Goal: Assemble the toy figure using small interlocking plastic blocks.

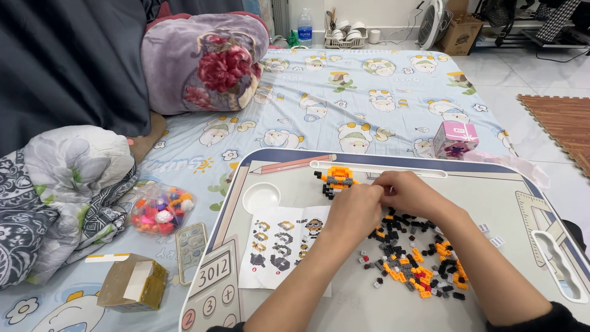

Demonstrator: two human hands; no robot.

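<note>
Bedsheet (369,104), pale blue with cartoon print, fills most of view. Dark curtain (67,61) at 10 o'clock, floral purple pillow (203,61) at 11, grey-white quilt (61,190) at 9. Brown floor mat (562,120) at 2 o'clock on the tiled floor.

Lap desk (491,203) sits at centre to 5 o'clock, grey top with a round cup recess (261,197) and a handle slot (562,261) at 4 o'clock. Instruction sheet (283,246) lies flat at 7 o'clock on desk, partly under the left forearm.

Loose brick pile (418,258), black, grey, orange, a few red, spreads at 5 o'clock under the right forearm, which hides part of it. Half-built brick model (337,180), orange and black, stands at 12 o'clock of the hands, just beside the left knuckles.

Left hand (356,209) and right hand (412,193) meet fingertip to fingertip over the desk, both curled nearly closed; what they pinch is hidden, cannot tell.

Off desk: pink gift-style box (455,139) at 1 o'clock, bag of coloured pieces (161,210) at 9, torn-open cardboard box (132,283) at 8, small remote-like pad (192,243) beside it.
</note>
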